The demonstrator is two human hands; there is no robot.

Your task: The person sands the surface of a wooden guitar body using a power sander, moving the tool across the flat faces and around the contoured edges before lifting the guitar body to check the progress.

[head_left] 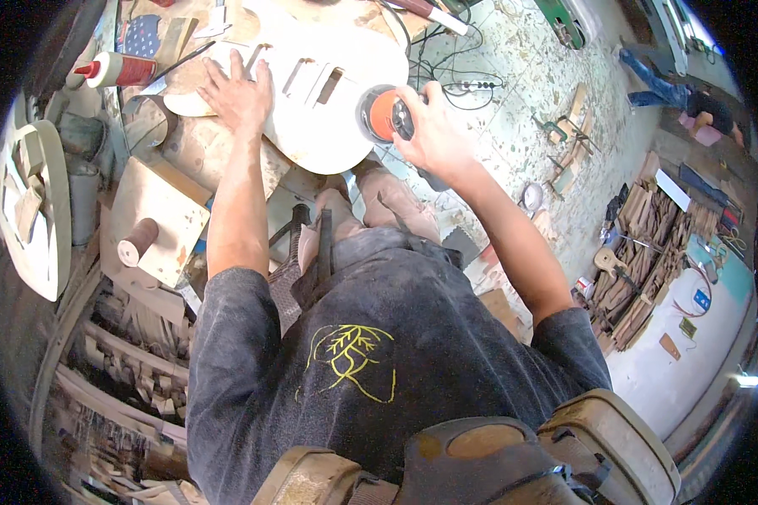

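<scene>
A pale wooden electric guitar body, with pickup slots cut into it, lies at the edge of the workbench before me. My left hand rests palm down on its left part, fingers spread. In my right hand is an orbital sander with an orange and black housing; its round pad meets the body's right edge. The fingers wrap over the sander's top, and its underside is hidden. Bright light washes out much of the wood's surface.
A white glue bottle with a red tip lies at the left. Black cables tangle on the floor beyond the sander. Clamps and a tape roll lie to the right, near stacked wood pieces. Another person is at the far right.
</scene>
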